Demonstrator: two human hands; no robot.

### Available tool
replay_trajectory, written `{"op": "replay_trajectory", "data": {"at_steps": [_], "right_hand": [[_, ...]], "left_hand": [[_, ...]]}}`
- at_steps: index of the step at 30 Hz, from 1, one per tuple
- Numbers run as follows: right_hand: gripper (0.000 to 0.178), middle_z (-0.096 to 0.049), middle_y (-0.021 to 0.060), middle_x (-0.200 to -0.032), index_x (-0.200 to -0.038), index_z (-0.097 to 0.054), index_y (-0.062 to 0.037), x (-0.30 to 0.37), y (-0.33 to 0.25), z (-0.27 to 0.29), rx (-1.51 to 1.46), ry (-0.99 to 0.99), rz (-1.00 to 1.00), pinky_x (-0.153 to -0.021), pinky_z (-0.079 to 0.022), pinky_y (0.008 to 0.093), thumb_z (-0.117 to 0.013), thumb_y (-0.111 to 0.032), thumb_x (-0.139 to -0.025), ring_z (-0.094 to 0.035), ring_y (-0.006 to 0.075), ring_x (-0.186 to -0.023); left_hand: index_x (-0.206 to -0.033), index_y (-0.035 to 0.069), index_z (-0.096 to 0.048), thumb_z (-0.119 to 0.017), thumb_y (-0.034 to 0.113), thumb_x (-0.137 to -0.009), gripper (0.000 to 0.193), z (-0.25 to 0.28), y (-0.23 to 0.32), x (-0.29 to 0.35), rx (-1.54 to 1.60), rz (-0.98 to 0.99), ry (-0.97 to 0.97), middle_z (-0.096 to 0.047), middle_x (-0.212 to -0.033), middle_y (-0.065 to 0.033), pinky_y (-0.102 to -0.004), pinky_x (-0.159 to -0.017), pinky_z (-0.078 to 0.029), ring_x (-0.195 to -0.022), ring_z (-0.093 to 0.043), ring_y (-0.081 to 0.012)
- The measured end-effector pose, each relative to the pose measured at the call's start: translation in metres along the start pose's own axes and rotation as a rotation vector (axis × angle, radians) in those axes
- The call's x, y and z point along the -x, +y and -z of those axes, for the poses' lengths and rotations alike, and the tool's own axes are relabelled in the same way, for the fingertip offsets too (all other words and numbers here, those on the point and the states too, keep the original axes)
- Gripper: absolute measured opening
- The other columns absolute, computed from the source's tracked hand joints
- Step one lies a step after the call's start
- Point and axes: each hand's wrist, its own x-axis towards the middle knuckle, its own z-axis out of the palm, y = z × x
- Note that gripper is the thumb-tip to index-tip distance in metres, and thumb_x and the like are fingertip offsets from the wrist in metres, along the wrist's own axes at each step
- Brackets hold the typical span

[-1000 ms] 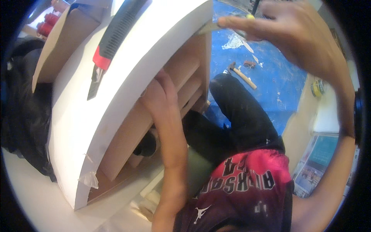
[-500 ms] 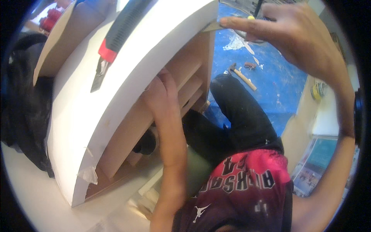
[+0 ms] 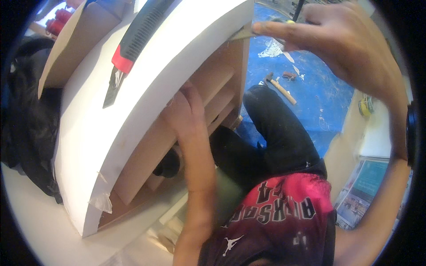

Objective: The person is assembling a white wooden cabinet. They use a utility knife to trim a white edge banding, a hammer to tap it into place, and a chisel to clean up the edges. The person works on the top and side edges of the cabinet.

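A white curved panel (image 3: 88,146) forms the top of a brown shelved cabinet (image 3: 208,88) in front of me. My left hand (image 3: 185,108) is closed round the panel's lower edge, its fingertips hidden behind the board. At the panel's far right end, my right hand (image 3: 319,37) grips a thin, flat scraper (image 3: 242,33). The index finger stretches along it, and its blade touches the panel's edge. Lying on the white surface is a black and red utility knife (image 3: 140,37) with its blade out. A loose, torn strip (image 3: 102,201) hangs from the near corner.
Brown cardboard (image 3: 75,48) leans over the panel's far left, beside black cloth (image 3: 26,111). On the blue floor sheet (image 3: 324,93) lie a hammer (image 3: 284,91) and white scraps. A yellow roll (image 3: 365,106) and printed paper (image 3: 361,190) are at the right.
My right hand and the scraper have shifted very slightly along the panel's edge. My left hand keeps its place, and the utility knife lies as before.
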Motion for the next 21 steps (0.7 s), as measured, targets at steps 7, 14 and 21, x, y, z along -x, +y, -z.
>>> {"op": "replay_trajectory", "data": {"at_steps": [7,14,21], "right_hand": [[0.05,-0.061,0.0058,-0.07,-0.134,-0.062,-0.0275,0.002,0.003,-0.002,-0.061,-0.023,-0.011,-0.054,-0.044,0.0331,-0.064,-0.01,-0.088,-0.061,0.0186,-0.061],[0.051,-0.061,0.0051,-0.072,-0.134,-0.063,-0.0274,-0.004,-0.009,0.028,0.059,-0.097,0.031,-0.053,-0.042,0.034,-0.065,-0.01,-0.086,-0.058,0.0204,-0.06],[0.047,-0.064,0.0036,-0.072,-0.132,-0.063,-0.0232,-0.001,-0.017,0.023,-0.014,-0.063,-0.006,-0.056,-0.044,0.035,-0.064,-0.008,-0.087,-0.06,0.0206,-0.063]], "left_hand": [[-0.128,-0.003,-0.051,-0.049,0.007,-0.098,0.033,-0.016,0.002,0.01,0.66,0.354,0.111,-0.057,-0.131,-0.0163,-0.0342,-0.092,-0.051,-0.116,-0.057,-0.023],[-0.13,-0.004,-0.051,-0.051,0.005,-0.097,0.034,0.006,0.012,0.007,1.101,0.455,0.082,-0.057,-0.128,-0.0141,-0.0324,-0.094,-0.052,-0.115,-0.058,-0.0199],[-0.12,-0.006,-0.057,-0.055,0.015,-0.094,0.034,-0.002,0.014,0.013,1.232,0.505,0.279,-0.061,-0.12,-0.0273,-0.0414,-0.095,-0.048,-0.111,-0.06,-0.0388]]}}
